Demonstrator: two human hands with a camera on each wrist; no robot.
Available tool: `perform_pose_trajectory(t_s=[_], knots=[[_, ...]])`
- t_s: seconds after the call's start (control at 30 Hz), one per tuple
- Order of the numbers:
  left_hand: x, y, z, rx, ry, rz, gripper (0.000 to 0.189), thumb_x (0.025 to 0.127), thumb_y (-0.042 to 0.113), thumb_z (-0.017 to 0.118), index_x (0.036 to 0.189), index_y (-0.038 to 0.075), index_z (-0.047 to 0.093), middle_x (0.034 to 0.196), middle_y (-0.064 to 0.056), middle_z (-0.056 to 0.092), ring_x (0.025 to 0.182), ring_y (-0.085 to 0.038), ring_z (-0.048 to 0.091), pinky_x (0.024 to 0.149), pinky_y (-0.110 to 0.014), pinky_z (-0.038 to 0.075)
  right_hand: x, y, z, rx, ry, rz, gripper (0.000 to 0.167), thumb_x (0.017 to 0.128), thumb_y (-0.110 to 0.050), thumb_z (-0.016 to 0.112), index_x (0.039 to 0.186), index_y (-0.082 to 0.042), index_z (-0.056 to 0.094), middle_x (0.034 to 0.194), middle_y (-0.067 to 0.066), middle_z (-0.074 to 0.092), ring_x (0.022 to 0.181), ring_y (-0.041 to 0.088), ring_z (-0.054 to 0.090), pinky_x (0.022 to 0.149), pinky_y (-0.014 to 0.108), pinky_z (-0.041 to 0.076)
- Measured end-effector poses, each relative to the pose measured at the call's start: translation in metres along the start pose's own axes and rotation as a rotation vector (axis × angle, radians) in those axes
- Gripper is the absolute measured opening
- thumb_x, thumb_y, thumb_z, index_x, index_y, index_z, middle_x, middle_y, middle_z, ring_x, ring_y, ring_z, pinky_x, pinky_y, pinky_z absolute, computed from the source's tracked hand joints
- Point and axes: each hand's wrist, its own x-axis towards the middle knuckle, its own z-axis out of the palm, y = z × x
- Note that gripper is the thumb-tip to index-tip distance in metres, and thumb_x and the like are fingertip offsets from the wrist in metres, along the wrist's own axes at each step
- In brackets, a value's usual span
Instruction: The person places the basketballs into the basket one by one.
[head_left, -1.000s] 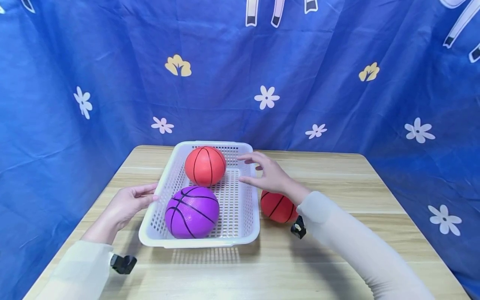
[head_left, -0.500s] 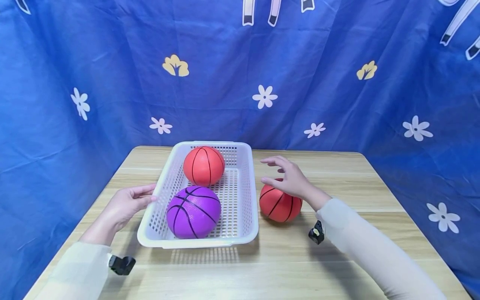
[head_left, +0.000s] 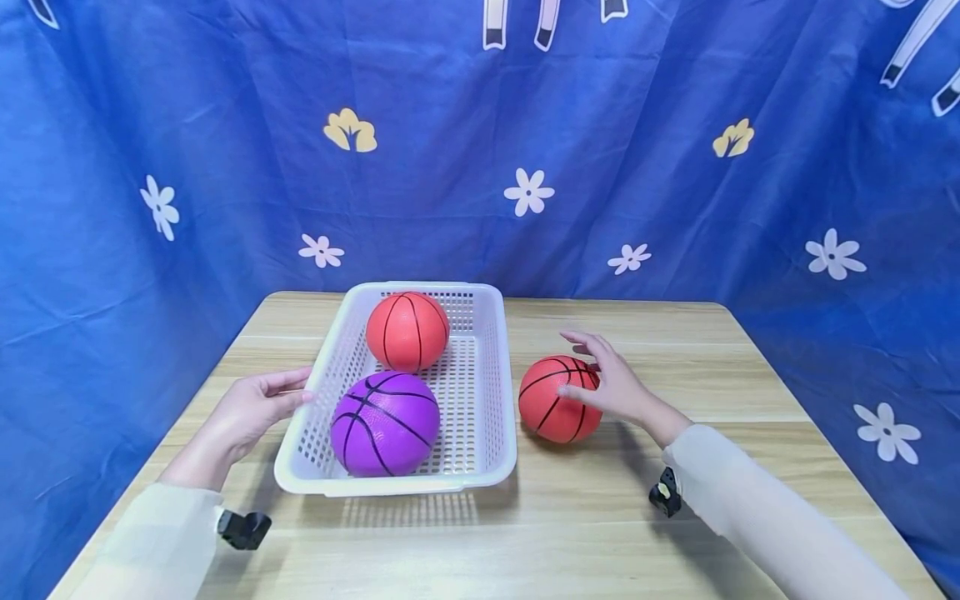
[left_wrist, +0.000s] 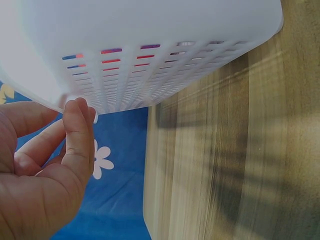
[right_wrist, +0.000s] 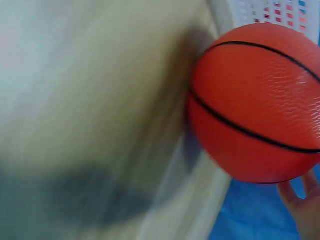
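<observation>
A white plastic basket (head_left: 480, 483) with slotted walls holds a red-orange mini basketball (head_left: 407, 332) at its far end and a larger purple basketball (head_left: 386, 425) nearer me. My left hand (head_left: 251, 412) holds the basket's left rim by the fingertips; in the left wrist view the thumb and fingers (left_wrist: 77, 132) meet at the rim's edge. Right of the basket, another red-orange mini basketball (head_left: 551, 408) sits on the table. My right hand (head_left: 618, 387) is at its right side, thumb in front of it and fingers spread behind; whether they touch it I cannot tell.
The wooden table (head_left: 675, 533) carries everything and ends at a far edge against a blue curtain (head_left: 435, 167) printed with flowers. Black wrist cameras (head_left: 243, 530) hang under both sleeves. The basket's right wall stands close beside the loose ball.
My right hand has moved right and down from over the basket's right rim to the right side of the loose ball, uncovering it. The left hand stays at the rim.
</observation>
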Motion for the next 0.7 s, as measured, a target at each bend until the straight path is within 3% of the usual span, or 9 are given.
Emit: perform_pose_trajectory(t_s=[0.43, 0.6, 0.7], knots=[[0.000, 0.000, 0.000, 0.006, 0.002, -0.001, 0.052, 0.094, 0.008, 0.060, 0.136, -0.015, 0.038, 0.128, -0.034, 0.049, 0.089, 0.001, 0.061, 0.079, -0.020, 0.052, -0.034, 0.022, 0.007, 0.041, -0.046, 0.122, 0.108, 0.064, -0.031, 0.090, 0.150, -0.022, 0.026, 0.145, 0.015, 0.028, 0.125, 0.038, 0.040, 0.087, 0.047, 0.050], [0.000, 0.000, 0.000, 0.005, 0.004, 0.001, 0.052, 0.094, 0.008, 0.060, 0.136, -0.015, 0.038, 0.128, -0.033, 0.049, 0.089, 0.001, 0.061, 0.079, -0.020, 0.052, -0.040, 0.031, 0.010, 0.116, -0.070, 0.150, 0.111, 0.063, -0.029, 0.091, 0.150, -0.032, 0.023, 0.149, 0.015, 0.023, 0.120, 0.042, 0.046, 0.083, 0.041, 0.053], [0.000, 0.000, 0.000, 0.005, 0.004, -0.002, 0.052, 0.094, 0.008, 0.060, 0.136, -0.015, 0.038, 0.128, -0.033, 0.049, 0.089, 0.001, 0.061, 0.079, -0.020, 0.052, -0.041, 0.030, 0.010, 0.153, -0.073, 0.161, 0.109, 0.065, -0.022, 0.090, 0.151, -0.029, 0.022, 0.149, 0.017, 0.023, 0.113, 0.044, 0.051, 0.080, 0.041, 0.054]])
